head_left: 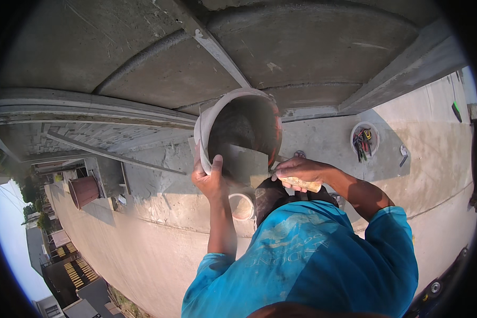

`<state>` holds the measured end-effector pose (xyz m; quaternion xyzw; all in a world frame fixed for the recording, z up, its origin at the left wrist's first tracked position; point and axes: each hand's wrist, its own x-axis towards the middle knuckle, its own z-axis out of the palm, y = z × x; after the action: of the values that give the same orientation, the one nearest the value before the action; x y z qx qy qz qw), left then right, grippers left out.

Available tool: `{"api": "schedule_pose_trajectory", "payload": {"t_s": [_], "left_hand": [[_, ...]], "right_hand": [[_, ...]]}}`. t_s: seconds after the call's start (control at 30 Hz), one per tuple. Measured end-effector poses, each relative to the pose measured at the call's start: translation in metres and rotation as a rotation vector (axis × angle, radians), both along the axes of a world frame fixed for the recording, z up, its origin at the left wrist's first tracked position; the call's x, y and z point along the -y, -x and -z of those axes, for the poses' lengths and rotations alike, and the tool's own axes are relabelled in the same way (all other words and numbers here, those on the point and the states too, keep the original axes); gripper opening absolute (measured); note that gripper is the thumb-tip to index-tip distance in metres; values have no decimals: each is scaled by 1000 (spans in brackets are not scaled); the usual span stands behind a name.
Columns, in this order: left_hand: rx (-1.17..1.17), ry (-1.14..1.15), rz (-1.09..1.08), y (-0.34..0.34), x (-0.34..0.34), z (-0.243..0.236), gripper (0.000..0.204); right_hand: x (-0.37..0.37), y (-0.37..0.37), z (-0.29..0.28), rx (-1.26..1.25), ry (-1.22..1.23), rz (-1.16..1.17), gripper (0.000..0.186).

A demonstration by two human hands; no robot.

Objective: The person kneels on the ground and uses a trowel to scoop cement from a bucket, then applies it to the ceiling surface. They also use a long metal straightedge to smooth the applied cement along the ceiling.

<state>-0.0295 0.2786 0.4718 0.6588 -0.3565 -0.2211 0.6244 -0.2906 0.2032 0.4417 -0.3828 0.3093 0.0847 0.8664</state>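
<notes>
I see a white bucket (pixel 242 130) tipped toward me, its dark, mortar-smeared inside open to view, with a flat grey trowel (pixel 247 165) blade lying across its lower rim and the wooden handle pointing right.

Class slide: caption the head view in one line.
Left hand tilts a mortar bucket; right hand works a trowel inside.

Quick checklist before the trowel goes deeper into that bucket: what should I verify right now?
1. Left hand grips the rim of the white plastic bucket: ok.
2. Right hand closed on the wooden handle: ok.
3. Flat grey steel trowel blade sits at the bucket mouth: ok.
4. Mortar left inside the bucket: cannot tell, interior dark.
5. Bucket tilted toward the person: ok.
6. Footing below: cannot tell, hidden by the blue shirt.
</notes>
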Motion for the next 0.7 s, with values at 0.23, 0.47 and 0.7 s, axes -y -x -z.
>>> {"api": "schedule_pose_trajectory", "payload": {"t_s": [0.23,0.47,0.7], "left_hand": [[-583,120,48,-34,7,-9,44],[-509,9,88,-56,2,-4,40],[-488,-50,61,-87,-8,2,40]], "right_hand": [[1,-19,-12,509,210,564,44],[80,-75,-35,94,1189,1156,44],[130,-122,-40,13,1527,1317,42]]}}
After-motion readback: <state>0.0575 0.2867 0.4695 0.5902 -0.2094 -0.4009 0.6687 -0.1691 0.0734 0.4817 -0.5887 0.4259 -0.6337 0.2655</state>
